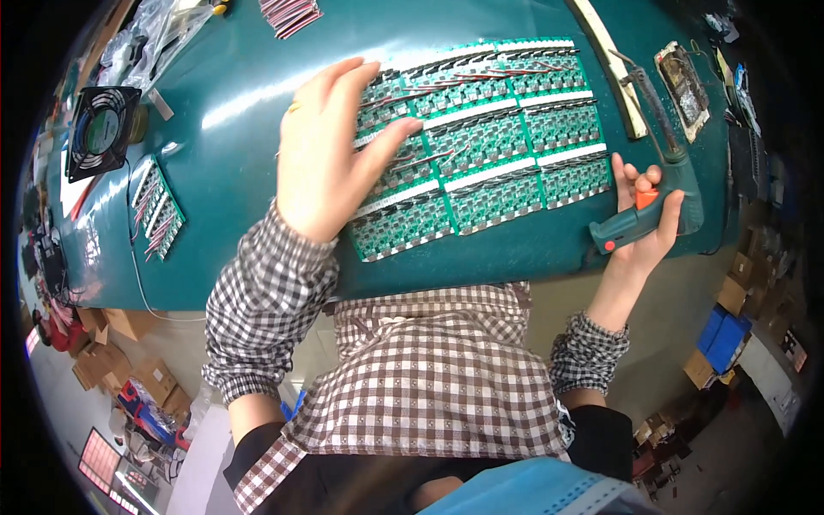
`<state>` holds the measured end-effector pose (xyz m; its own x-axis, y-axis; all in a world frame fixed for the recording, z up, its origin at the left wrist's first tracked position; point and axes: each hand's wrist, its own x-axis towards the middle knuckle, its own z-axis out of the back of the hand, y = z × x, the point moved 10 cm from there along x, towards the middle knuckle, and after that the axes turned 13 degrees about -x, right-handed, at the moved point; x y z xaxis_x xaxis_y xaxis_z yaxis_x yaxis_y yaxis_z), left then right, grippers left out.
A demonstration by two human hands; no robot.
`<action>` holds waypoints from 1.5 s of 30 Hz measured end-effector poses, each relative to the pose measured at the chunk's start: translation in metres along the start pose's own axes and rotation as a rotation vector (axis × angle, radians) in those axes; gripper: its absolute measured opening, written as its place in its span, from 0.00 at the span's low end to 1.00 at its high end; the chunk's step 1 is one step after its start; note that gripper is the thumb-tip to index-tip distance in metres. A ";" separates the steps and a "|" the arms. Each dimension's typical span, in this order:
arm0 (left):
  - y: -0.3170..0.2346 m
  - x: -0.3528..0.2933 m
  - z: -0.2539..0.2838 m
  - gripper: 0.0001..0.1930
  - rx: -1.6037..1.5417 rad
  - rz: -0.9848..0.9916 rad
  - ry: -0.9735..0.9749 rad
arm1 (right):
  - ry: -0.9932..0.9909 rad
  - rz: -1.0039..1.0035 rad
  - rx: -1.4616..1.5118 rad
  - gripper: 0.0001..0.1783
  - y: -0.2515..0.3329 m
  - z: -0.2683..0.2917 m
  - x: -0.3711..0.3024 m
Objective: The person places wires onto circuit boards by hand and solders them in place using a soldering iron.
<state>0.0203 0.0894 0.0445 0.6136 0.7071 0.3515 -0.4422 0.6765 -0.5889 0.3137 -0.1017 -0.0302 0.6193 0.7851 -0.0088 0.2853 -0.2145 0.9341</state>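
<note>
Rows of joined green circuit boards (493,206) lie on the green tabletop in front of me, with white strips and black parts along them. Thin red and black wires (468,75) lie across their upper rows. Over the left side of the boards, my left hand (319,167) is spread, thumb apart from the fingers; its palm hides part of them. At the right edge of the boards, my right hand (645,249) grips a green soldering gun (684,196) with an orange trigger, its long metal tip pointing away from me.
A black fan (103,130) and a smaller circuit board (160,213) with wires are at the left. A wire bundle (290,14) and plastic bags (159,34) lie farther back. A pale bar (620,81) and a stained tray (684,90) stand near the soldering gun.
</note>
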 end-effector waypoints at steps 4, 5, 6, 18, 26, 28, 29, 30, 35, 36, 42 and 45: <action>-0.026 0.036 -0.036 0.30 -0.038 -0.165 0.082 | -0.033 -0.012 -0.070 0.23 0.001 -0.019 -0.002; -0.031 0.045 -0.046 0.30 -0.039 -0.203 0.107 | -0.045 -0.011 -0.082 0.23 0.001 -0.020 -0.002; -0.032 0.054 -0.054 0.29 -0.047 -0.213 0.119 | -0.036 -0.013 -0.057 0.23 -0.002 -0.016 -0.001; -0.009 0.106 -0.107 0.25 -0.399 0.135 0.490 | -0.048 -0.054 0.200 0.23 -0.011 -0.017 -0.011; -0.008 0.135 -0.141 0.21 -0.137 0.172 0.575 | -0.057 -0.120 0.426 0.24 -0.010 -0.009 -0.009; -0.006 0.136 -0.144 0.21 -0.225 0.224 0.616 | -0.073 -0.098 0.440 0.24 -0.004 0.002 -0.009; -0.004 0.135 -0.146 0.21 -0.314 0.283 0.654 | -0.086 -0.083 0.452 0.24 -0.001 0.006 -0.008; -0.004 0.135 -0.147 0.19 -0.424 0.296 0.660 | -0.088 -0.064 0.481 0.24 0.002 0.011 -0.006; -0.006 0.133 -0.146 0.16 -0.704 0.327 0.646 | -0.112 -0.053 0.544 0.24 0.005 0.028 0.000; -0.008 0.132 -0.144 0.17 -0.679 0.322 0.679 | -0.124 -0.068 0.615 0.24 0.005 0.026 -0.003; -0.010 0.125 -0.127 0.21 -0.511 0.207 0.662 | -0.136 -0.121 0.570 0.24 0.005 0.020 -0.003; -0.015 0.122 -0.125 0.21 -0.396 0.128 0.636 | -0.148 -0.141 0.543 0.24 0.004 0.023 -0.001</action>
<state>0.1834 0.1402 0.0057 0.8851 0.4392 -0.1541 -0.3414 0.3877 -0.8562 0.3310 -0.1171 -0.0345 0.6325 0.7465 -0.2067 0.6830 -0.4118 0.6033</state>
